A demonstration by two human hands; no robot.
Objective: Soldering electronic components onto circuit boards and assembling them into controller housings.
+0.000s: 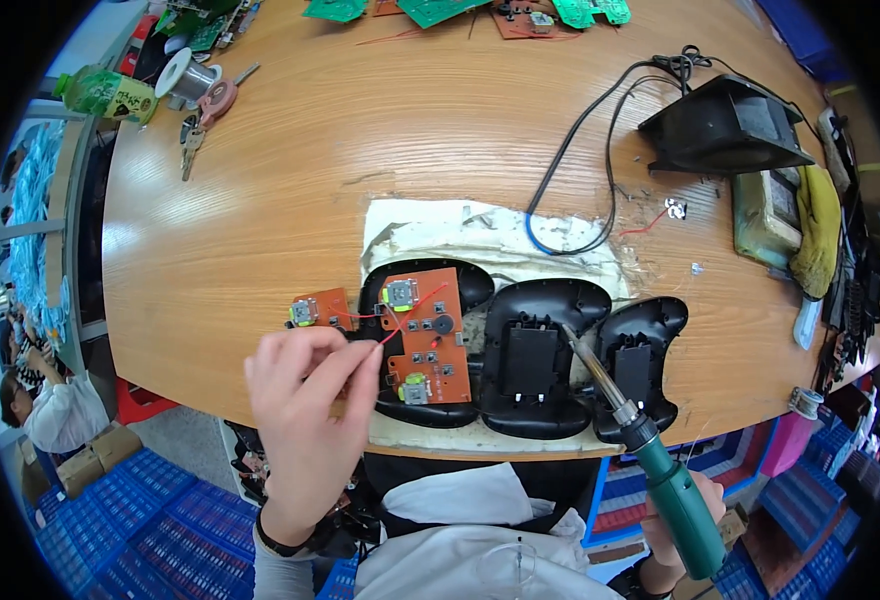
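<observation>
My left hand (pixel 305 420) pinches the end of a thin red wire (pixel 400 322) at the table's near edge. The wire runs to an orange circuit board (pixel 425 340) lying in a black controller shell (pixel 420 290). A small orange board (pixel 318 310) sits just left of it, joined by red wire. My right hand (pixel 682 530) grips the green handle of a soldering iron (pixel 615 400), its tip (pixel 567 330) raised over the middle black shell (pixel 535 360). A third black shell (pixel 640 365) lies to the right.
A stained white cloth (pixel 490 235) lies under the shells. Behind are a black fan-like box (pixel 725 125) with a black cable (pixel 580 150), a solder spool (pixel 188 78), keys (pixel 192 145), a green bottle (pixel 108 93), and green boards (pixel 440 10). Blue crates (pixel 150 530) stand below.
</observation>
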